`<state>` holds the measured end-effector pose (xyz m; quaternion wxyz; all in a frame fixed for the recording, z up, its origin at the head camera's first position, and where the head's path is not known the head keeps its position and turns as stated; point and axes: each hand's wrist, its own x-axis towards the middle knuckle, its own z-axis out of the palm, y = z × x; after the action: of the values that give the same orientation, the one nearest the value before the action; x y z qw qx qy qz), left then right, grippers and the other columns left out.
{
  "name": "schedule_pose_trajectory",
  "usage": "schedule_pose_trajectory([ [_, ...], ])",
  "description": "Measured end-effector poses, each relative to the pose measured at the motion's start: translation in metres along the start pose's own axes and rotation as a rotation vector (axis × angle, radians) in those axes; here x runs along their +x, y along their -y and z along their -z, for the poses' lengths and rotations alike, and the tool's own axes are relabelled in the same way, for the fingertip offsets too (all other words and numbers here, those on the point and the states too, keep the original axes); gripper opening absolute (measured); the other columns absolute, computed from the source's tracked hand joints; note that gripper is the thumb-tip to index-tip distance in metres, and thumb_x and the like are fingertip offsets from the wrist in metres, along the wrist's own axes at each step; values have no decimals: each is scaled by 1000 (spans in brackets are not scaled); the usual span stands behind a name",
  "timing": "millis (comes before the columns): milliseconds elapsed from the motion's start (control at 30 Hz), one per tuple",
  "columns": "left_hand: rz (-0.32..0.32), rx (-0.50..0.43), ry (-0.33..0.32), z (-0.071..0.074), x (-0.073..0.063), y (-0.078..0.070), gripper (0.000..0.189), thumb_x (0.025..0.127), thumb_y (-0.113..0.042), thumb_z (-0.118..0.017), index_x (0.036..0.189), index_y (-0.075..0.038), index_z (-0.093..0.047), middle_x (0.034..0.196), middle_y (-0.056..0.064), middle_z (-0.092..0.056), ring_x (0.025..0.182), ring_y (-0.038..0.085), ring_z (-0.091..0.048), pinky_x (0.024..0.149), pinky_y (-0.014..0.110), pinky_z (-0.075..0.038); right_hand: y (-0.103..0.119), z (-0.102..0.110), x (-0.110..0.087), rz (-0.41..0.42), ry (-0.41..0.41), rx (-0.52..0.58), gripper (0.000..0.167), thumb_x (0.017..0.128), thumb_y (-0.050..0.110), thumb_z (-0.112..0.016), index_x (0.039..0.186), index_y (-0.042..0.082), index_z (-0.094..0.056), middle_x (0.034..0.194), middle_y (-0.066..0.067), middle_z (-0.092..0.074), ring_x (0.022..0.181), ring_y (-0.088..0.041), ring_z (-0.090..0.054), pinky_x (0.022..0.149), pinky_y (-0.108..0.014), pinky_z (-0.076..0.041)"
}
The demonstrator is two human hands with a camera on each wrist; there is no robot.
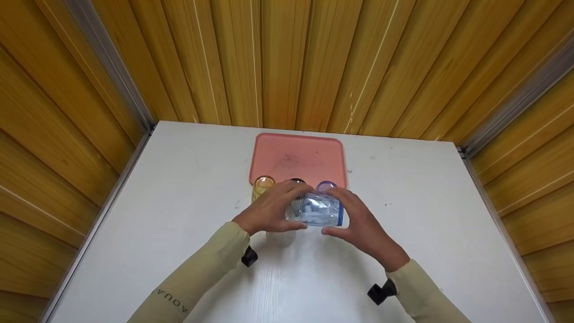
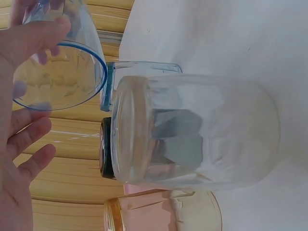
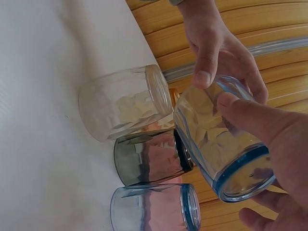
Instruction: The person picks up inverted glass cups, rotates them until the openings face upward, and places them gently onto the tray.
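A blue-tinted glass (image 1: pixel 320 208) lies sideways in the air between both hands, its thick blue end to the right. My left hand (image 1: pixel 273 206) grips its left end, thumb in front and fingers behind; the left wrist view shows an open, thin-edged mouth there. My right hand (image 1: pixel 365 224) holds the other end, its thumb along the side in the right wrist view. Just below stands a clear glass (image 2: pixel 236 125), mostly behind my left hand in the head view. Behind it are an amber glass (image 1: pixel 264 182), a smoky grey glass (image 3: pixel 130 159) and another blue glass (image 3: pixel 127 211).
Behind the row of glasses a pink tray (image 1: pixel 298 154) lies flat near the table's back edge. Wood-patterned panels (image 1: pixel 287 67) enclose the white table (image 1: pixel 193 179) at the back and sides. A black camera mount sits on each wrist.
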<state>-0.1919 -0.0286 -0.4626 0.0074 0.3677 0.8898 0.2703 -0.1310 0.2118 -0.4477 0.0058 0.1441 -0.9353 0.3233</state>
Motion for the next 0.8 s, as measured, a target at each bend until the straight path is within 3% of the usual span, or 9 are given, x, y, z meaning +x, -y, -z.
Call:
schedule_pose_trajectory([
  [300,-69,72,-7,3,-1,1,84,72,-55,-78,144,-36,-40,144,-11,-46,130,15,-44,108,44,-44,2,-3,3,31,3,-26,95,69,30,-87,147,38,-32,151,-1,-38,135,-25,-43,99,-41,-51],
  [600,-83,99,8,0,0,-4,84,72,-58,-75,145,-41,-37,147,-13,-44,134,14,-42,109,45,-43,-2,-3,0,28,22,-2,93,71,28,-86,146,40,-32,151,-3,-40,131,-23,-48,96,-36,-53],
  [800,-82,103,21,2,1,-7,83,73,-57,-76,144,-39,-38,146,-14,-44,134,14,-42,109,45,-43,-2,-5,1,-18,53,7,95,72,28,-85,147,43,-29,154,3,-35,132,-23,-46,97,-37,-53],
])
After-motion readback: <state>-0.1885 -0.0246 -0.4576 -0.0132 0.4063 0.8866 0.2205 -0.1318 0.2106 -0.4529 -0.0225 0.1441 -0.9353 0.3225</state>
